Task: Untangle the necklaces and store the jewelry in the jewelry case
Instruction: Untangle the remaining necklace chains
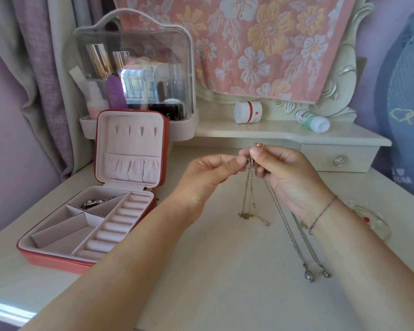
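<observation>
Both hands are raised above the middle of the cream dressing table. My left hand (210,170) and my right hand (287,173) pinch the top of a tangled bunch of thin necklaces (249,187) between fingertips. Short chains hang down to a small gold pendant (245,215) on the table. Two longer silver chains (296,237) trail to the right and end in drop pendants (308,277) lying on the table. The red jewelry case (58,261) stands open at the left, pink inside, with one silver piece (92,203) in a back compartment.
A clear cosmetics organizer (134,75) stands behind the case. A white jar (247,112) and a small bottle (312,121) sit on the raised shelf. Bead bracelets (371,218) lie at the right, partly behind my wrist. A floral towel (249,44) hangs over the mirror.
</observation>
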The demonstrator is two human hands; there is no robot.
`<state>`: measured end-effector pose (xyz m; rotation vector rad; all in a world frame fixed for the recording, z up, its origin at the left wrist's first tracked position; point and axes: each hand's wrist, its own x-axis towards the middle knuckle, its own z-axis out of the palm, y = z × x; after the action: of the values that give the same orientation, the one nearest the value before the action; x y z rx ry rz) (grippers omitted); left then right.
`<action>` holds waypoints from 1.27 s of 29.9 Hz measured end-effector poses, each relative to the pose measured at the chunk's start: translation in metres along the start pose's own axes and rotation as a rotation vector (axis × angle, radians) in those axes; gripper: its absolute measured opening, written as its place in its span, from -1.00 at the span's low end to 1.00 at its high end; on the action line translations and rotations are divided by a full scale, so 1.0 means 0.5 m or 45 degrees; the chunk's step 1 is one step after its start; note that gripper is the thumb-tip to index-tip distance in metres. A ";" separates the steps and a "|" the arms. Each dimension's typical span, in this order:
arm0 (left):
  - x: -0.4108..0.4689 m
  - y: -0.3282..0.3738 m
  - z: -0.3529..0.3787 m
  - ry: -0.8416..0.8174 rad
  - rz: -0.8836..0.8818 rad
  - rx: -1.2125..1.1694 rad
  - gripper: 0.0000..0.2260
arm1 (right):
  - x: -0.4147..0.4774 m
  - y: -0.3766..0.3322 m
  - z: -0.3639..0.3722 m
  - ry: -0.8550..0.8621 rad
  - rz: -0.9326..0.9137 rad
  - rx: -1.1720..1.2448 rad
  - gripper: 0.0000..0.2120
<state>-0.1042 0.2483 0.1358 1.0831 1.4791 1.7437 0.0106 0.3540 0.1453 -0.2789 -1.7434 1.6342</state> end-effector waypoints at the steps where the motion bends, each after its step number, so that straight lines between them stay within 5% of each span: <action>1: -0.001 0.000 0.002 -0.013 -0.003 0.001 -0.77 | 0.000 0.000 0.000 0.002 -0.001 0.008 -0.83; 8: 0.001 -0.009 0.008 -0.041 -0.038 0.053 -0.98 | 0.001 -0.001 0.001 -0.016 0.013 0.002 -0.84; 38: 0.004 -0.009 0.006 -0.116 -0.111 -0.028 -0.89 | 0.000 0.008 -0.007 -0.087 0.063 -0.104 -0.76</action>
<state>-0.1028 0.2523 0.1321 1.0570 1.4270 1.6258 0.0116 0.3572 0.1412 -0.3097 -1.8715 1.6267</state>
